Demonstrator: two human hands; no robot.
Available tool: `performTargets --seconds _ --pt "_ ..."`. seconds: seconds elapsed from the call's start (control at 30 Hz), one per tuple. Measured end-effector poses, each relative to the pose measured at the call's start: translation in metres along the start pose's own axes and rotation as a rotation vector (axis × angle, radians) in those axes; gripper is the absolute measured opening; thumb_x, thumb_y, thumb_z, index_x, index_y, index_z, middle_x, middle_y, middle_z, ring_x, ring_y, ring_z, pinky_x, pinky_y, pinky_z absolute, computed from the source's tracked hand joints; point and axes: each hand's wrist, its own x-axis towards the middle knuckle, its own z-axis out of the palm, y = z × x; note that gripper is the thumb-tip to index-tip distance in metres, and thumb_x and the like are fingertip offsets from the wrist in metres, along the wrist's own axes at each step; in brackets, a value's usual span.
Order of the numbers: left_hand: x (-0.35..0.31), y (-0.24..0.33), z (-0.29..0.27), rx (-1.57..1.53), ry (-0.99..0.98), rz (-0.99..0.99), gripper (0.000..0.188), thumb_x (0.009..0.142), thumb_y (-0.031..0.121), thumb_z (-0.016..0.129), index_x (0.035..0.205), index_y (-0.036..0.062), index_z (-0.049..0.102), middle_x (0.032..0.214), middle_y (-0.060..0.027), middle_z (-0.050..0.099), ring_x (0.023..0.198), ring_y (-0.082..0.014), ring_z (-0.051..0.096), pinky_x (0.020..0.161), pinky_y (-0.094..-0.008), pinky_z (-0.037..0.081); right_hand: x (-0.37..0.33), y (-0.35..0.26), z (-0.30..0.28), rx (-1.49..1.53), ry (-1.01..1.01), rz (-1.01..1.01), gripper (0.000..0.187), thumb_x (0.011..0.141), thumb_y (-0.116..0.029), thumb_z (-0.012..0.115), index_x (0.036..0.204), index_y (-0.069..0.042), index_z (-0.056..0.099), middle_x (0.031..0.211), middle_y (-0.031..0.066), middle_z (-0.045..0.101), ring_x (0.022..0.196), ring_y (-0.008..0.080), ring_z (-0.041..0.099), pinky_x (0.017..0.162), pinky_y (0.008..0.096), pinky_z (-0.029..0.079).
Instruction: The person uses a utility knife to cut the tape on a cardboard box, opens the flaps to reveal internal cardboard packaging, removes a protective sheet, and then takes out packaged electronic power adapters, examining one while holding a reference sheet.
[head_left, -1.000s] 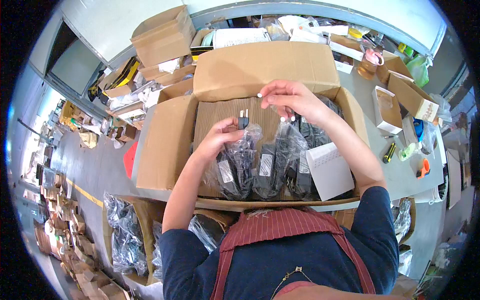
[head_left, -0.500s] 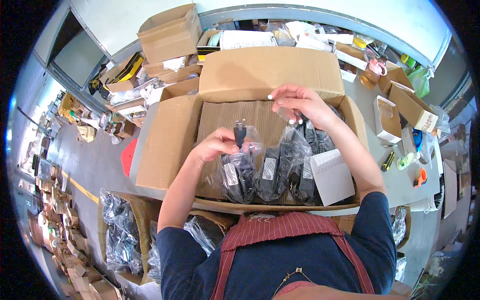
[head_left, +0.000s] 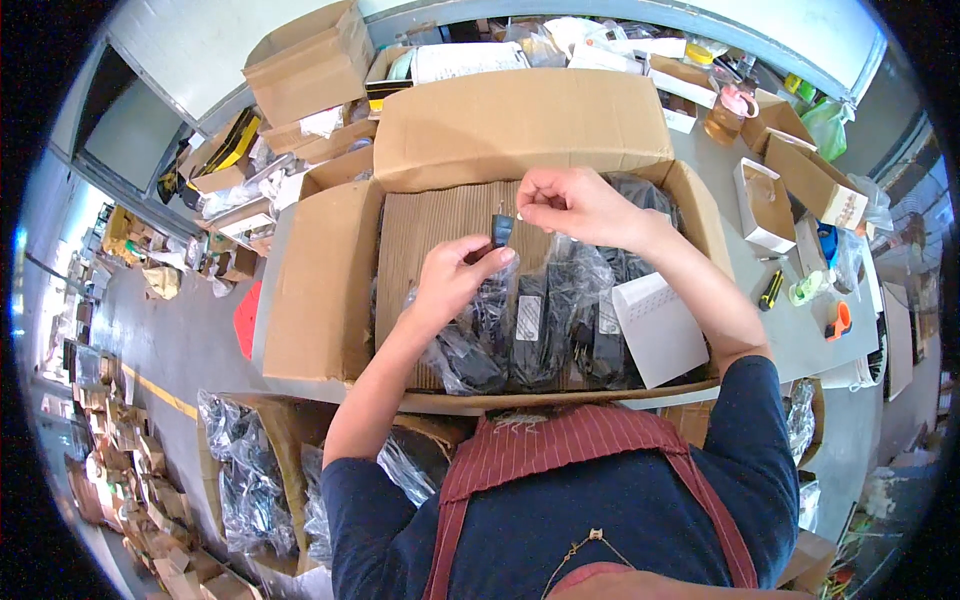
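My left hand [head_left: 462,277] pinches a black power plug [head_left: 501,230], its metal prongs pointing away from me, above the open carton [head_left: 325,280]. Close beside the plug, my right hand [head_left: 572,205] is closed, with a small white dot [head_left: 520,216] showing at its fingertips. Below both hands, black adapters with cords in clear plastic bags [head_left: 530,325] lie in the carton on corrugated cardboard [head_left: 440,215]. A white sheet with rows of small marks [head_left: 658,335] rests on the bags at the right, under my right forearm.
Right of the carton, the table [head_left: 715,180] holds a small open box [head_left: 765,205], a yellow-black cutter [head_left: 771,290] and an orange-handled tool [head_left: 838,320]. A jug with a pink lid [head_left: 730,115] stands farther back. Boxes of bagged goods [head_left: 255,480] stand below the near edge.
My right hand has moved left and down to the plug, and its spread fingers have closed. My left hand has risen slightly with the plug. The whole view has shifted a little.
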Motion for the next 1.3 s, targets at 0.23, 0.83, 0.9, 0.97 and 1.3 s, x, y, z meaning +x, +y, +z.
performTargets --seconds 0.23,0.83,0.9,0.97,1.3 --pt "0.001 -0.003 0.006 0.009 0.025 0.077 0.035 0.091 0.034 0.076 0.084 0.0009 0.066 0.063 -0.006 0.052 0.06 -0.0139 0.042 0.057 -0.0323 0.039 0.004 0.003 0.016 -0.166 0.081 -0.099 0.009 0.091 -0.01 0.068 0.093 -0.004 0.062 0.067 0.0045 0.058 0.059 0.012 0.053 0.057 0.0297 0.044" --pt "0.003 -0.013 0.008 0.094 0.086 0.159 0.036 0.088 0.032 0.076 0.081 -0.0008 0.065 0.068 -0.0146 0.06 0.059 -0.0241 0.051 0.059 -0.0369 0.045 0.004 -0.002 0.026 -0.325 0.119 -0.053 0.012 0.084 -0.017 0.068 0.09 -0.01 0.061 0.073 0.0098 0.067 0.069 0.0324 0.068 0.061 0.0431 0.053" --pt "0.004 -0.015 0.008 0.09 0.079 0.157 0.037 0.089 0.033 0.076 0.081 -0.001 0.064 0.067 -0.015 0.058 0.059 -0.0248 0.051 0.059 -0.0374 0.044 0.004 -0.001 0.026 -0.343 0.123 -0.055 0.012 0.084 -0.017 0.068 0.09 -0.009 0.062 0.073 0.0098 0.067 0.069 0.0322 0.068 0.062 0.0432 0.053" --pt "0.004 -0.015 0.008 0.098 0.073 0.158 0.037 0.089 0.034 0.076 0.08 -0.001 0.064 0.067 -0.0154 0.058 0.059 -0.0254 0.051 0.059 -0.0377 0.044 0.005 0.0 0.028 -0.359 0.137 -0.066 0.012 0.084 -0.017 0.068 0.089 -0.009 0.062 0.073 0.0099 0.067 0.069 0.0322 0.068 0.061 0.0432 0.053" --pt "0.001 -0.011 0.008 0.164 0.072 0.162 0.028 0.09 0.027 0.077 0.087 0.0002 0.068 0.072 -0.0099 0.062 0.066 -0.017 0.054 0.063 -0.0336 0.047 0.001 -0.002 0.041 -0.649 0.25 -0.216 0.013 0.085 -0.016 0.069 0.086 -0.009 0.058 0.071 0.0103 0.065 0.065 0.033 0.067 0.057 0.0436 0.052"
